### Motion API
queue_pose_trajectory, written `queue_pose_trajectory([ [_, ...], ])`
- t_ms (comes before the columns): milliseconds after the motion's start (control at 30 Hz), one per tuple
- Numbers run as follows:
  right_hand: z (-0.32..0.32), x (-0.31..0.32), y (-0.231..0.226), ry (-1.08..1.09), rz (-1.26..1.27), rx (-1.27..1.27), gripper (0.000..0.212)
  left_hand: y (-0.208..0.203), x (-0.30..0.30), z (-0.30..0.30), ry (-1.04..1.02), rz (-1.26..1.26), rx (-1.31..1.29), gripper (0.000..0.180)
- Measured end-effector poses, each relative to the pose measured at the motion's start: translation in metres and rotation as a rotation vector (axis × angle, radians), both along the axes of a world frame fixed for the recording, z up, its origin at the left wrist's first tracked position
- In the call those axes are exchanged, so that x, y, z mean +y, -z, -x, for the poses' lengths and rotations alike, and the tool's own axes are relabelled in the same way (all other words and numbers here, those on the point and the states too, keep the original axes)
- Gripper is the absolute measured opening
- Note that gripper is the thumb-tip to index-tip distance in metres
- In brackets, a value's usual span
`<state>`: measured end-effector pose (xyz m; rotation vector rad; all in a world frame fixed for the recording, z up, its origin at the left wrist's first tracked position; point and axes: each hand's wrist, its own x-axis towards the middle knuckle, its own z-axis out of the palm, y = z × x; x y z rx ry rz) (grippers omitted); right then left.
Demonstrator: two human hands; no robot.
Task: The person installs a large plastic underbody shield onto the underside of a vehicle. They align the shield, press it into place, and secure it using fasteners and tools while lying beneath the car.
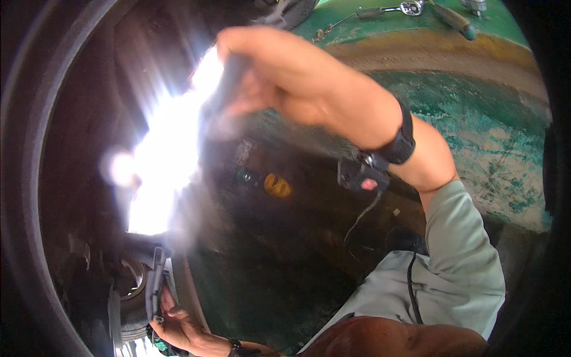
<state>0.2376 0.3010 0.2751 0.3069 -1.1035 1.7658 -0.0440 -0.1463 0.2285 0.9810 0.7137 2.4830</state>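
At the upper middle, my right hand [247, 74] is closed around the upper end of a lit lamp [169, 149]. Its glare washes out the lamp's outline and blurs my fingertips. Low on the left, my left hand [181, 330] pinches a narrow dark grey bar [156, 285] between thumb and fingers. The bar stands nearly upright just below the lamp's lower end; whether the two are joined I cannot tell. A black strap with a small box [363, 177] sits on my right forearm, and a dark band [242, 350] circles my left wrist.
A ratchet [410, 8], a tool with a dark handle [455, 22] and a metal socket [474, 6] lie on a worn green surface [476, 143] at the far right. Below the lamp is a tyre [134, 306]. A yellow round thing [277, 185] shows in the dark middle.
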Motion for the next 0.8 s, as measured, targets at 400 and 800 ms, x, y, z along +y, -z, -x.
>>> queue_pose_trajectory([
  [400,0.026,0.069,-0.028,-0.508,-0.243,0.373,0.037,-0.060,0.007,-0.015,-0.142,0.041,0.202,0.082],
  [800,-0.033,0.057,-0.033,-0.523,-0.477,0.328,0.037,-0.064,0.060,-0.043,-0.471,0.049,0.005,0.106],
])
